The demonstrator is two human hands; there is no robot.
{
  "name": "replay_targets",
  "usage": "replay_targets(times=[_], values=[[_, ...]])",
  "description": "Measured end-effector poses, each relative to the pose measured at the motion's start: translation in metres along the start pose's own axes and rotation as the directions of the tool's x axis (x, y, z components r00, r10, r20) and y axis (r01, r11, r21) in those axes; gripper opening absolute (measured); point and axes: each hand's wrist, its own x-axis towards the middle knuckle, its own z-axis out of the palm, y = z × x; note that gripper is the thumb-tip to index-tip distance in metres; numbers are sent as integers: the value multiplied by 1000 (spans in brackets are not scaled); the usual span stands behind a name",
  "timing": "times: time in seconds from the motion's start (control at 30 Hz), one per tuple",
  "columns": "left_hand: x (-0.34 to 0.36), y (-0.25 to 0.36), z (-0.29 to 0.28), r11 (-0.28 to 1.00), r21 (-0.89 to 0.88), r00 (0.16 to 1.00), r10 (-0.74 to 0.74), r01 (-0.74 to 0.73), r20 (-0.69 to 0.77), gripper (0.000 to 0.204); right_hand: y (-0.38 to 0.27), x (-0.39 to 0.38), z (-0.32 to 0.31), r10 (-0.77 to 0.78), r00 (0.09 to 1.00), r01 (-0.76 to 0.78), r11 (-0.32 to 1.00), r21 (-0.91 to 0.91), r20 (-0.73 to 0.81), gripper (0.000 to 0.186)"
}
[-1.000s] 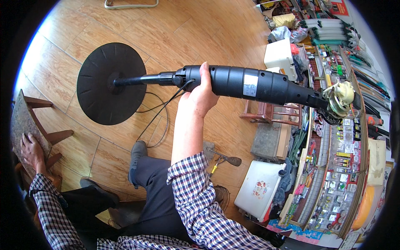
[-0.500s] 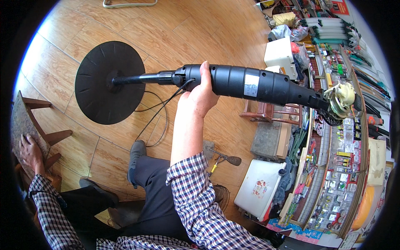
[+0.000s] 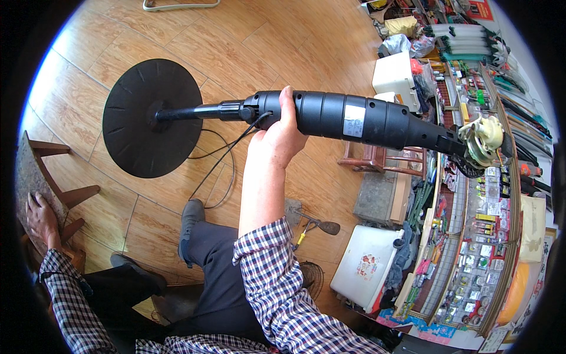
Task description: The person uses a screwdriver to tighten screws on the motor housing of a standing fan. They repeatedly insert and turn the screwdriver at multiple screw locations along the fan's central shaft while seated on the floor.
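My right hand is closed round the thick black body of what looks like a stripped stand fan, held sideways in the air. Its round black base points left, joined by a thin tube. At the right end sits a bare beige motor part. A black cord leaves the body near my wrist and loops down. My left hand lies with fingers stretched out on the worn seat of a wooden stool at the far left.
Wood-look tiles cover the floor. Below my right forearm lies a dark-headed tool, near a round wire grille. To the right stand a white box, a reddish wooden stool and a shelf of small packets.
The stand fan and my right hand have shifted very slightly left. Both hands keep the same hold and place.
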Motion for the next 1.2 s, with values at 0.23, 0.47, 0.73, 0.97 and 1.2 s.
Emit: replay_targets(times=[0.23,0.47,0.73,0.97,1.2], values=[[1,-2,6,1000,14,1000,11,-11,-1,61,5,2,-3,-15,1000,15,1000,-4,10,51],[0,-8,13,998,27,997,59,-58,-55,61,10,5,-6,-38,999,38,999,10,23,50],[-1,-9,11,998,59,999,29,-27,-33,62,6,1,-5,-24,1000,24,1000,9,14,50],[-1,-11,17,999,33,1000,8,-9,10,62,8,2,-7,-25,1000,25,1000,1,15,51],[1,-17,17,1000,17,999,20,-20,41,62,6,1,-7,-23,1000,23,1000,8,16,52]])
